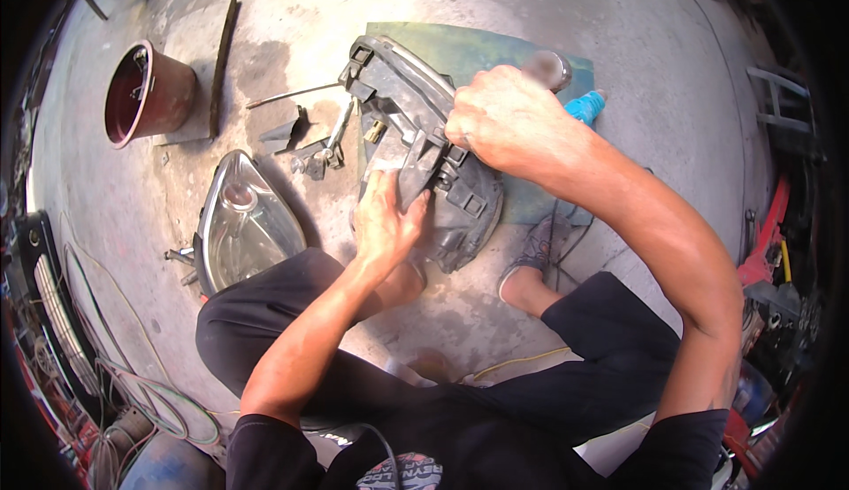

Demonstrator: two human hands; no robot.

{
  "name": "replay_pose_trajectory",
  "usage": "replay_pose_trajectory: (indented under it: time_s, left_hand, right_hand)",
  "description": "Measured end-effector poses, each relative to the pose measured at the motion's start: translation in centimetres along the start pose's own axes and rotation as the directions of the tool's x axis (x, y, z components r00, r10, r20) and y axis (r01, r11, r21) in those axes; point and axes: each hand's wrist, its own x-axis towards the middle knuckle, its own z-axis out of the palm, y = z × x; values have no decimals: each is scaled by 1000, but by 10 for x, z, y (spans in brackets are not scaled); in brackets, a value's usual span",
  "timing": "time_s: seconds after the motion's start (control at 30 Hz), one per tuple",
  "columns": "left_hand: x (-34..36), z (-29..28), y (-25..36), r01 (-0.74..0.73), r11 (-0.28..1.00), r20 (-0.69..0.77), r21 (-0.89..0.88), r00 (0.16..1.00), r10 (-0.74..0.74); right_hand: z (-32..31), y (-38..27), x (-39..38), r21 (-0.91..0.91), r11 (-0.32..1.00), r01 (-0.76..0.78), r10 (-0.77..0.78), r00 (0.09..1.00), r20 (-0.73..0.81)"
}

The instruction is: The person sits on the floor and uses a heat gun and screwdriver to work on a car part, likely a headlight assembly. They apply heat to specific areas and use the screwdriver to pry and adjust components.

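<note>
A black car headlight housing [416, 110] lies back side up between my feet, partly on a green mat. My left hand [386, 225] is closed on a dark plastic piece [413, 176] at the middle of its back, thumb on one side and fingers on the other. My right hand [506, 118] makes a fist over the housing's right edge. What that fist holds, if anything, is hidden. Just beyond it shows a round metallic thing [550, 70], partly blurred, and a blue tool-like object [585, 107] lies beside it.
Another headlight [248, 225] with a clear lens lies left by my knee. Small brackets and metal tools [323, 149] are scattered beside the green mat [531, 189]. Farther left stand a brown bucket [155, 96] and a dark bar [224, 65]. A red jack-like object [769, 242] is at far right.
</note>
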Motion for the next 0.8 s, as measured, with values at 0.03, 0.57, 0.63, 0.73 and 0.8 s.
replay_pose_trajectory:
  time_s: [0.03,0.57,0.63,0.73,0.8]
  left_hand:
    - [0,1,-1,-30,1000,-18,-7,999,30]
    - [1,-1,1,45,999,74,-7,996,-44]
    - [1,0,-1,18,1000,55,-16,998,-18]
    - [1,2,-2,-27,1000,2,-4,1000,27]
    - [0,3,-5,-19,1000,11,22,1000,19]
  right_hand:
    - [0,0,0,10,1000,-3,3,1000,-7]
    - [-1,-2,19,-102,991,84,-88,996,-34]
    - [-10,-7,25,-177,983,52,-24,987,156]
    - [-13,-10,31,-234,971,40,25,963,269]
    - [-13,-10,31,-232,972,35,34,958,284]
